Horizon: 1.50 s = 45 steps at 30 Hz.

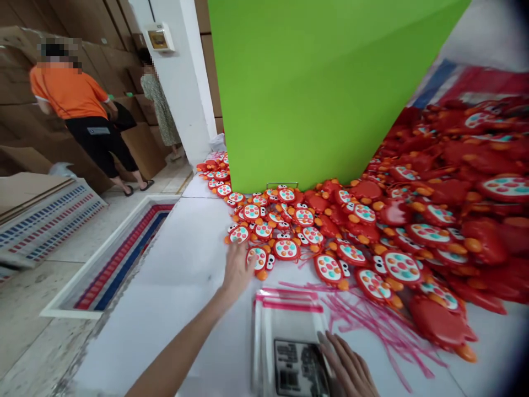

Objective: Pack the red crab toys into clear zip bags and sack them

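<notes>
My left hand (237,269) reaches to the near edge of a pile of red crab-like toys, its thumb apart from its fingers. It is at the side of one toy (258,259), which has a white oval face with coloured dots, bulging eyes and orange feet. Another such toy (238,234) lies just beyond my fingertips. My right hand (347,364) rests with fingers stretched out on the right edge of a stack of clear plastic bags (289,322). The bags have pink zip tops and a dark printed panel.
Thin pink straps (372,317) lie loose right of the bags. A large green board (314,94) stands behind the toys, which heap up high at right. Left of the white table (165,281) is a striped, white-rimmed bin (124,259). Two people stand by cardboard boxes (16,77).
</notes>
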Available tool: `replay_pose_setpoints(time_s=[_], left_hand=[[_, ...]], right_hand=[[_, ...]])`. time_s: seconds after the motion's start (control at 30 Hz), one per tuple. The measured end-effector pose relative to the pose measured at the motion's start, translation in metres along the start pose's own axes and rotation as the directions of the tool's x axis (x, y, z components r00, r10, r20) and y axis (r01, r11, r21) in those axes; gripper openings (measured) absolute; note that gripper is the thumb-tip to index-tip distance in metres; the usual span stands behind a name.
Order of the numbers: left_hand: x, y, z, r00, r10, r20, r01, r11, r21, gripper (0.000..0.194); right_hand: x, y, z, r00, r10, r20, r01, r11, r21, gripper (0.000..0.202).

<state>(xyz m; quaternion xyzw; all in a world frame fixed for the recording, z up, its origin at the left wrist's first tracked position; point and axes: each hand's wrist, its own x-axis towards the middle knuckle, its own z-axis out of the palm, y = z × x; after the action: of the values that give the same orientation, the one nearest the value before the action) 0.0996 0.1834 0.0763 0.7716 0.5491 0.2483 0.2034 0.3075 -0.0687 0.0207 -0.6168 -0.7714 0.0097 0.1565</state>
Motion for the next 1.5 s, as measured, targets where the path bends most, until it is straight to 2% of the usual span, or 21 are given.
replay_pose_setpoints(time_s=[0.03, 0.1, 0.17, 0.23, 0.33, 0.4, 0.5, 0.6, 0.73, 0.8, 0.93, 1.0, 1.07, 1.13, 1.17, 1.2, 1.37, 1.5], left_hand=[[-0.025, 0.011, 0.001, 0.985, 0.148, 0.087, -0.146, 0.989, -0.029, 0.039], [-0.074, 0.032, 0.009, 0.898, 0.364, 0.248, -0.355, 0.931, -0.084, 0.032], [-0.112, 0.05, 0.023, 0.839, 0.417, 0.351, -0.417, 0.905, -0.078, 0.03], [-0.133, 0.059, 0.04, 0.849, 0.381, 0.367, -0.408, 0.913, -0.003, 0.036], [-0.14, 0.058, 0.061, 0.898, 0.304, 0.318, -0.353, 0.929, 0.109, 0.044], [-0.139, 0.053, 0.068, 0.906, 0.301, 0.298, -0.348, 0.93, 0.121, 0.046], [-0.138, 0.049, 0.07, 0.917, 0.306, 0.256, -0.342, 0.934, 0.107, 0.045], [-0.139, 0.048, 0.073, 0.927, 0.303, 0.222, -0.329, 0.94, 0.09, 0.041], [-0.14, 0.045, 0.083, 0.912, 0.341, 0.227, -0.358, 0.933, 0.038, 0.017], [-0.139, 0.043, 0.087, 0.909, 0.366, 0.2, -0.379, 0.925, 0.025, 0.013], [-0.137, 0.044, 0.085, 0.896, 0.413, 0.164, -0.425, 0.904, 0.043, 0.013], [-0.134, 0.046, 0.079, 0.891, 0.398, 0.217, -0.419, 0.906, 0.057, 0.012], [-0.131, 0.049, 0.071, 0.898, 0.351, 0.267, -0.377, 0.925, 0.052, 0.014], [-0.128, 0.05, 0.065, 0.913, 0.295, 0.282, -0.308, 0.951, 0.003, 0.023], [-0.127, 0.049, 0.063, 0.92, 0.272, 0.281, -0.272, 0.961, -0.04, 0.03], [-0.127, 0.048, 0.062, 0.928, 0.249, 0.278, -0.234, 0.968, -0.087, 0.035], [-0.134, 0.036, 0.064, 0.956, 0.102, 0.274, -0.027, 0.964, -0.266, 0.037], [-0.139, 0.031, 0.066, 0.971, 0.029, 0.236, 0.059, 0.932, -0.357, 0.046]], right_hand=[[0.012, 0.002, -0.007, 1.0, 0.006, -0.016, -0.006, 1.0, 0.003, 0.074], [0.049, 0.011, -0.021, 1.0, -0.023, -0.017, 0.023, 1.0, 0.012, 0.064], [0.098, 0.023, -0.032, 0.995, -0.098, -0.018, 0.098, 0.995, 0.007, 0.052], [0.149, 0.033, -0.036, 0.997, -0.077, 0.007, 0.077, 0.996, -0.034, 0.051], [0.206, 0.04, -0.032, 0.994, -0.021, 0.106, 0.032, 0.994, -0.105, 0.067], [0.228, 0.04, -0.024, 0.986, 0.003, 0.166, 0.011, 0.996, -0.084, 0.072], [0.241, 0.043, -0.014, 0.983, 0.006, 0.183, -0.009, 1.0, 0.015, 0.065], [0.242, 0.051, -0.011, 0.99, 0.027, 0.14, -0.047, 0.989, 0.138, 0.057], [0.238, 0.062, -0.022, 0.984, 0.146, 0.098, -0.172, 0.918, 0.358, 0.052], [0.233, 0.063, -0.029, 0.967, 0.235, 0.1, -0.254, 0.833, 0.492, 0.05], [0.212, 0.056, -0.045, 0.918, 0.353, 0.182, -0.368, 0.581, 0.726, 0.032], [0.195, 0.048, -0.051, 0.89, 0.372, 0.262, -0.411, 0.411, 0.813, 0.026], [0.177, 0.041, -0.056, 0.841, 0.37, 0.395, -0.457, 0.095, 0.884, 0.021], [0.158, 0.035, -0.059, 0.782, 0.335, 0.526, -0.467, -0.244, 0.85, 0.023], [0.149, 0.033, -0.06, 0.759, 0.316, 0.569, -0.464, -0.351, 0.813, 0.027], [0.141, 0.03, -0.06, 0.744, 0.307, 0.594, -0.467, -0.396, 0.79, 0.031], [0.106, 0.025, -0.059, 0.673, 0.324, 0.665, -0.544, -0.392, 0.742, 0.043], [0.082, 0.027, -0.061, 0.622, 0.312, 0.718, -0.649, -0.309, 0.695, 0.044]])
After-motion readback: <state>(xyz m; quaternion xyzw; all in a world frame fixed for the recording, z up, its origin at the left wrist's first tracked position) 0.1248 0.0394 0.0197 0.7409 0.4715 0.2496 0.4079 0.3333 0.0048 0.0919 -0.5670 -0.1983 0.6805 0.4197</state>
